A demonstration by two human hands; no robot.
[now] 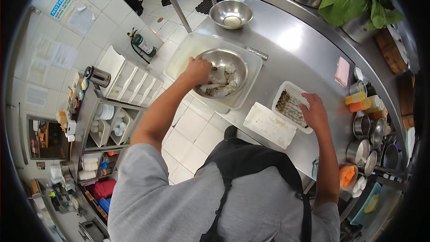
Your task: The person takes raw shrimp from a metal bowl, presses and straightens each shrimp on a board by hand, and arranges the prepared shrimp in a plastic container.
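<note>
My left hand reaches over the left rim of a steel bowl. Its fingers curl down inside, beside peeled, greyish shrimp; whatever they hold is hidden. The bowl rests in a translucent plastic tub. To the right, my right hand grips the right side of a white perforated basket, with thumb and fingers at the rim. Rows of grey shrimp lie in that basket, with darker brownish pieces at its left end. Beside the basket sits a white rectangular tray or lid with wet smears.
An empty-looking steel bowl stands at the far end of the steel counter. A metal-handled tool lies by the tub. A pink cloth, squeeze bottles and pans line the right. Leafy greens overhang the shelf.
</note>
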